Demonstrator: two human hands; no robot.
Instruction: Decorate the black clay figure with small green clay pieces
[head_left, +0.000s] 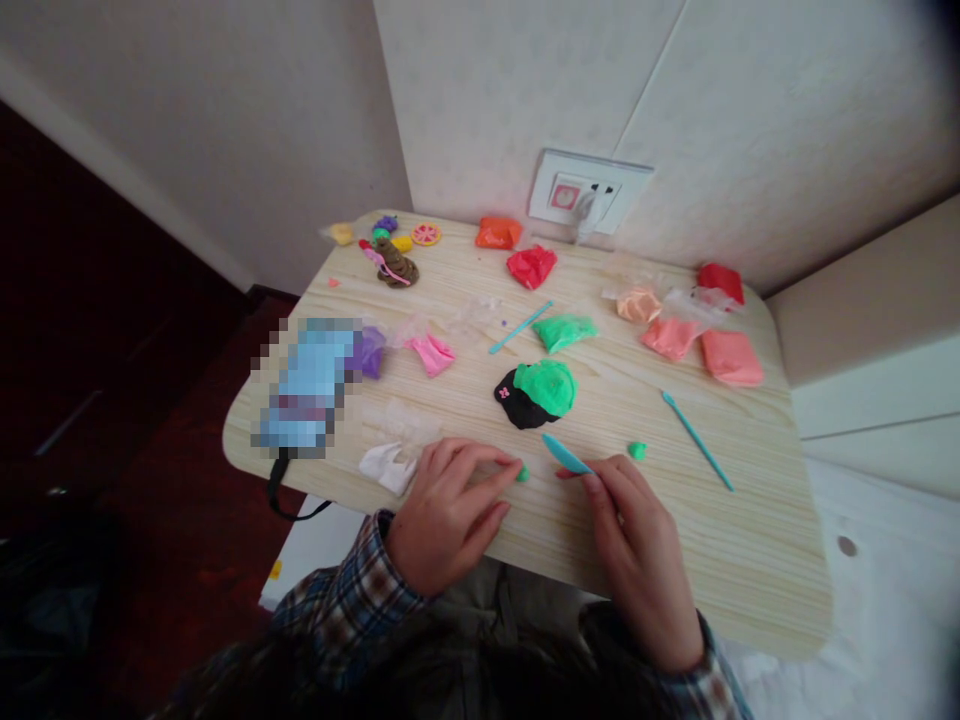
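My right hand (637, 540) grips a light-blue plastic modelling knife (564, 455), its blade pointing up and left above the table. My left hand (454, 510) rests near the table's front edge with its fingers stretched out. The fingertips are at a small green clay lump (523, 474); whether they press it I cannot tell. Just behind the hands sits a black clay piece (523, 404) with a pink decoration, partly covered by a green clay layer (549, 386). Another small green clay lump (637, 451) lies right of the knife.
Bags of green (566, 332), pink (433, 352) and red clay (532, 266) lie across the wooden table (750, 560). Two blue tools (521, 327) rest there, one at right. A brown clay figure (395, 264) stands back left. A blurred-out device (311, 385) and white clay (388, 466) are at left.
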